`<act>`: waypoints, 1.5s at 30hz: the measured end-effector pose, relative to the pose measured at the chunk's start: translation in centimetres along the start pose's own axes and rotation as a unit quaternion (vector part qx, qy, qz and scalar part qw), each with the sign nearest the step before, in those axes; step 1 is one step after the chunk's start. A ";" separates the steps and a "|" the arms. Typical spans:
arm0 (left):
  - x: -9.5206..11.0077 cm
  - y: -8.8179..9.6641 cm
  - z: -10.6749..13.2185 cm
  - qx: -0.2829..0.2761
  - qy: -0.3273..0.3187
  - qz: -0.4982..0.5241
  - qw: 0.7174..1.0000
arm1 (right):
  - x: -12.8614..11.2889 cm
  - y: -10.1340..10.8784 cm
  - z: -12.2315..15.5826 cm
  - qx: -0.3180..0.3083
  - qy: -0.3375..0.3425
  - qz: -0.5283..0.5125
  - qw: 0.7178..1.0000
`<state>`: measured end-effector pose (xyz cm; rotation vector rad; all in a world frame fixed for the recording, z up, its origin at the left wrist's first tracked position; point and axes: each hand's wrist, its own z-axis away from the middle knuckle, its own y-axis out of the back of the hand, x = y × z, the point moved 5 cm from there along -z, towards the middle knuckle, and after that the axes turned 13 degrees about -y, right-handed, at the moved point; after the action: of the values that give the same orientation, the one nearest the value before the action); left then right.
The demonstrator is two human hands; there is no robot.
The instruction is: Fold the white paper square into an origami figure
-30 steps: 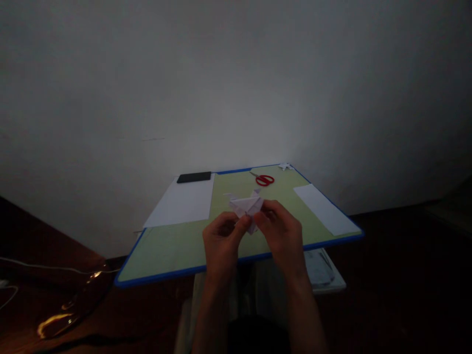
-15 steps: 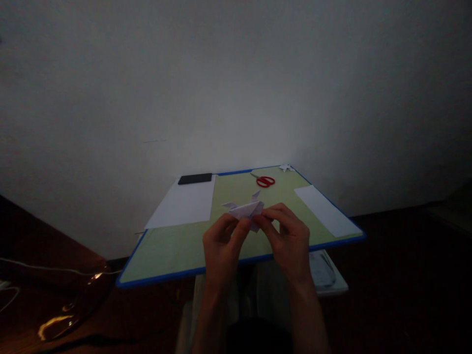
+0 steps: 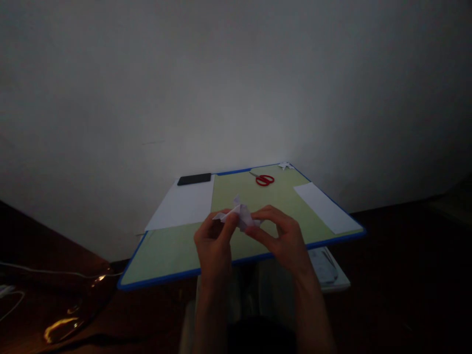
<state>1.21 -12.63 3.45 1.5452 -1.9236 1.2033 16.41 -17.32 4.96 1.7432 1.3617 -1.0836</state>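
Observation:
A small white folded paper figure (image 3: 242,216) with pointed flaps is held up between both hands, above the near half of the green board. My left hand (image 3: 216,241) pinches its left side, thumb in front and fingers behind. On the other side, my right hand (image 3: 282,236) grips the paper's right end between thumb and index finger. The fingers cover parts of the folds, so the figure's full shape is hidden.
The green board (image 3: 165,260) has a blue rim. Red-handled scissors (image 3: 264,180), a dark flat object (image 3: 194,179), a white sheet (image 3: 184,206), a paper strip (image 3: 324,206) and another folded paper piece (image 3: 285,165) lie on it. A wall (image 3: 236,98) stands behind.
The folded paper has turned and tilted, its flaps now pointing more to the left. My left hand has shifted slightly left, its thumb higher on the paper.

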 end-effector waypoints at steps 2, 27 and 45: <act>-0.1 0.2 -0.1 0.006 0.014 0.011 1.000 | 0.4 -0.1 0.0 0.006 -0.029 -0.013 0.999; -0.8 1.3 -0.5 -0.134 0.080 -0.053 0.986 | 3.0 0.8 -1.5 0.059 -0.137 -0.108 0.983; -1.8 1.1 -0.6 -0.005 0.044 -0.099 0.994 | 1.2 0.7 -0.1 0.040 0.031 0.108 0.993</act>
<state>0.68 -11.09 2.03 1.6065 -1.6754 1.1538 17.22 -16.88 3.90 1.9464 1.1467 -0.9825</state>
